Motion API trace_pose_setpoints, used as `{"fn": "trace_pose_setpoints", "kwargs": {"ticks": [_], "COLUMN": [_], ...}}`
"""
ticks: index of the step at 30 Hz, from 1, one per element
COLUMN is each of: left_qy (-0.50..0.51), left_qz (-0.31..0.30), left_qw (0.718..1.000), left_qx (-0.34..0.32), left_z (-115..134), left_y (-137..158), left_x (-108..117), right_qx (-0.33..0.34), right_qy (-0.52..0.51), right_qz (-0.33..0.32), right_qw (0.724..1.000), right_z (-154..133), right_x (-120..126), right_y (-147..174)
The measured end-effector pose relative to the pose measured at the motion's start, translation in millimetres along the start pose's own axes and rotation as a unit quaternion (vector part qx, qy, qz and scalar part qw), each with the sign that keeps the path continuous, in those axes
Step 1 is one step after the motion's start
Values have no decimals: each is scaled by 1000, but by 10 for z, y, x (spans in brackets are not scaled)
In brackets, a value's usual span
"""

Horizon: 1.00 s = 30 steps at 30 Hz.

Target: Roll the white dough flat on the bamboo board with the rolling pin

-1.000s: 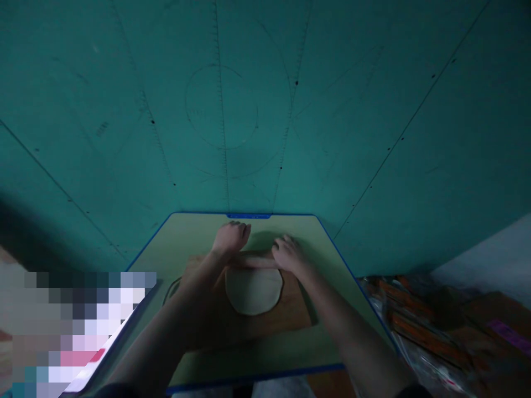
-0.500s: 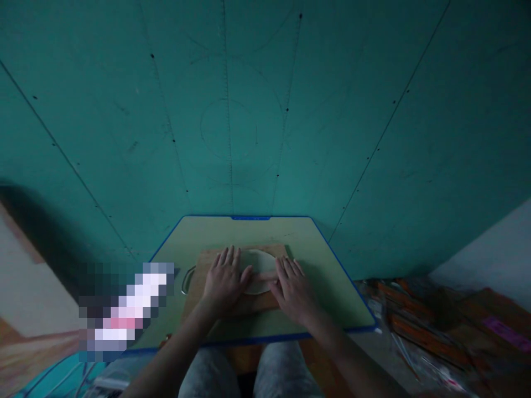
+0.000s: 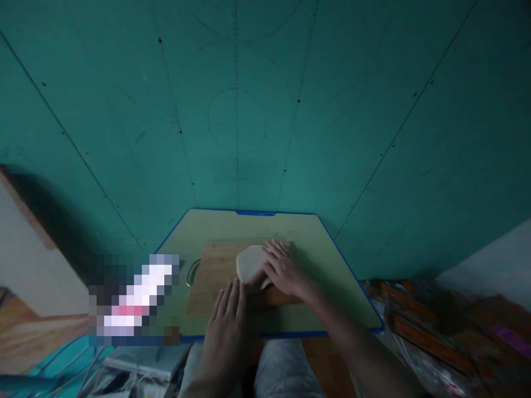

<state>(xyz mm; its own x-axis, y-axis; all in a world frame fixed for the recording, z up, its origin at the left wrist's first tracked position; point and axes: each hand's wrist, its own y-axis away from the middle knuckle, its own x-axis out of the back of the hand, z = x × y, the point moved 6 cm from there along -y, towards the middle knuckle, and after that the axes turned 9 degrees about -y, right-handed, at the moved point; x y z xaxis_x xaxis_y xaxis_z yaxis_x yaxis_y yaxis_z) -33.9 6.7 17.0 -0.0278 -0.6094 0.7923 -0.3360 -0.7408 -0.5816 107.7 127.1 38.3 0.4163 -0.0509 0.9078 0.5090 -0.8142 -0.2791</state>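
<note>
A pale, flat piece of dough (image 3: pixel 250 262) lies on a wooden cutting board (image 3: pixel 215 271) with a metal loop handle at its left end. Across the dough's near side runs a rolling pin (image 3: pixel 256 280), slanted from lower left to upper right and partly covered by my hands. My left hand (image 3: pixel 227 320) rests flat at the pin's near left end, fingers stretched out. Over its far right end lies my right hand (image 3: pixel 282 268), fingers extended and also covering the dough's right edge. Neither hand's fingers wrap round the pin.
The board sits on a pale folding table (image 3: pixel 332 287) with a blue rim, against a green wall (image 3: pixel 265 110). Bags and orange items (image 3: pixel 431 337) crowd the floor at right. A blurred-out object (image 3: pixel 136 298) is at the table's left.
My left hand has come back toward me and down, off the board's left part. The rolling pin has turned from nearly level to slanted. The view has shifted slightly.
</note>
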Motion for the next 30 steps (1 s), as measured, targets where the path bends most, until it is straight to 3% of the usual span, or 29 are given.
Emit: {"fn": "trace_pose_setpoints", "kwargs": {"ticks": [7, 11, 17, 22, 26, 30], "left_qy": [29, 11, -13, 30, 73, 32], "left_qz": [-34, -28, -44, -40, -27, -41], "left_qw": [998, 998, 996, 998, 997, 998], "left_qx": [42, 61, 71, 43, 30, 26], "left_z": [168, -37, -429, -290, -63, -11], "left_y": [-3, -12, 73, 37, -25, -106], "left_x": [33, -11, -28, -32, -14, 14], "right_qx": [43, 58, 18, 17, 23, 32], "right_qy": [-28, -31, -41, -31, -28, -26], "right_qz": [-126, -150, -165, -133, -119, -79], "right_qw": [991, 986, 985, 990, 992, 996], "right_z": [-204, -440, -727, -614, -321, -42], "right_x": [-217, -340, -530, -418, -226, 3], "right_y": [-665, -978, -1289, -1117, -694, -179]}}
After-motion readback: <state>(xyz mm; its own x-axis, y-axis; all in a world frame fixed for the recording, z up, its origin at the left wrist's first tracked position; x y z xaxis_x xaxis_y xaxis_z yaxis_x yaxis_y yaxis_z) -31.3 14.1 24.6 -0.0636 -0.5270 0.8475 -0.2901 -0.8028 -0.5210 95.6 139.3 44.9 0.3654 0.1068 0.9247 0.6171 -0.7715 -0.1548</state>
